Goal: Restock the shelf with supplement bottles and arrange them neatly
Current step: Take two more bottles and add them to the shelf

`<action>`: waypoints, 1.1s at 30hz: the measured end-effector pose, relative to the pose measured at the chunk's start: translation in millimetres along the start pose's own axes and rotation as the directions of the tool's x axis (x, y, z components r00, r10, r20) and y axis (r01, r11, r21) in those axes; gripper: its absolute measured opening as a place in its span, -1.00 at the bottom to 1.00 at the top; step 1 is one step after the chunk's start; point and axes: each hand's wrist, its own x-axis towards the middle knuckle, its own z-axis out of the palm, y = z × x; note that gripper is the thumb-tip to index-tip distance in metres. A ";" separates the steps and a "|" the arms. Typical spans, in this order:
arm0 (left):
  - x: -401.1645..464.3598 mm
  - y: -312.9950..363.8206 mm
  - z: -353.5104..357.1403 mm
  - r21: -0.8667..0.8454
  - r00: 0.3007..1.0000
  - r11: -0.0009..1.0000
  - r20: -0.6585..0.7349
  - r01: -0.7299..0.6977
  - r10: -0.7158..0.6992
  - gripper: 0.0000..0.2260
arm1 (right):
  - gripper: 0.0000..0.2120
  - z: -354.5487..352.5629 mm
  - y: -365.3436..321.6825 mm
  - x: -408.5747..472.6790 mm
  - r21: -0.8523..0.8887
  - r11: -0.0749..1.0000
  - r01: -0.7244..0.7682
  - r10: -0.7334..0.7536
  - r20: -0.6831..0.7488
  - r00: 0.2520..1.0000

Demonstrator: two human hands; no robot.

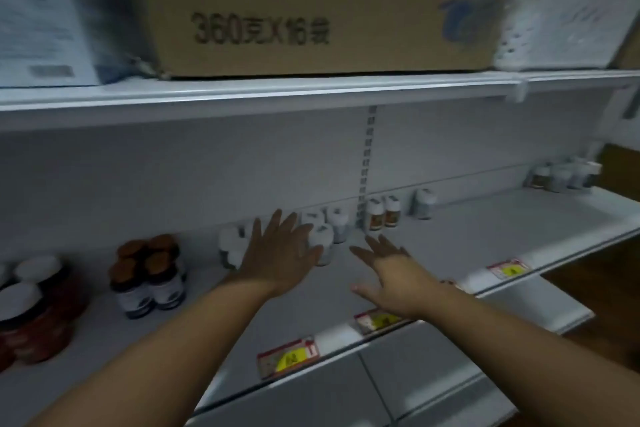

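While price tags (288, 356) line the front lip of the shelf (460, 246), both hands reach in empty with fingers spread: the left hand (280, 258) flat against a cluster of white-capped supplement bottles (322, 239), the right hand (391, 274) just beside it, holding nothing. Farther back only small scattered groups stand along the rear wall, so I judge restocking far from done, with most of the board bare.

- The brown cardboard box (311, 7) on the upper white shelf is showing black print reading "360克X16袋".
- The red-and-yellow price tags (289, 355) on the lower shelf edge are showing print too blurred to read.
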 end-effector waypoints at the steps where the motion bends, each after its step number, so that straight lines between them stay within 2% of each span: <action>1: 8.7 24.0 2.7 -0.008 1.000 1.000 0.017 -0.022 0.022 -0.46 | -0.33 -1.3 22.6 -13.2 0.025 0.999 -0.036 0.036 -0.011 0.999; 6: 36.6 153.3 34.2 -0.029 0.984 0.985 0.056 -0.168 0.170 -0.43 | -0.36 -5.1 134.1 -87.9 0.122 0.971 -0.203 0.211 -0.056 0.976; 10: 60.5 256.3 67.7 -0.002 0.972 0.981 0.130 -0.196 0.195 -0.44 | -0.37 -4.1 213.0 -144.7 0.168 0.949 -0.268 0.292 -0.135 0.947; 16: 94.1 380.0 111.6 -0.012 0.949 0.960 0.152 -0.279 0.277 -0.43 | -0.33 -5.1 302.5 -196.6 0.192 0.905 -0.381 0.404 -0.098 0.910; 20: 125.9 432.4 130.0 -0.046 0.921 0.937 0.169 -0.347 0.350 -0.46 | -0.34 -13.6 353.1 -216.7 0.249 0.859 -0.447 0.478 -0.077 0.875; 26: 211.5 475.0 157.2 -0.006 0.897 0.905 0.123 -0.426 0.424 -0.48 | -0.34 -36.1 441.1 -201.3 0.221 0.838 -0.499 0.526 -0.082 0.847; 33: 341.1 520.8 179.5 -0.083 0.910 0.935 0.214 -0.345 0.355 -0.46 | -0.32 -65.0 539.5 -154.8 0.265 0.817 -0.513 0.547 -0.071 0.834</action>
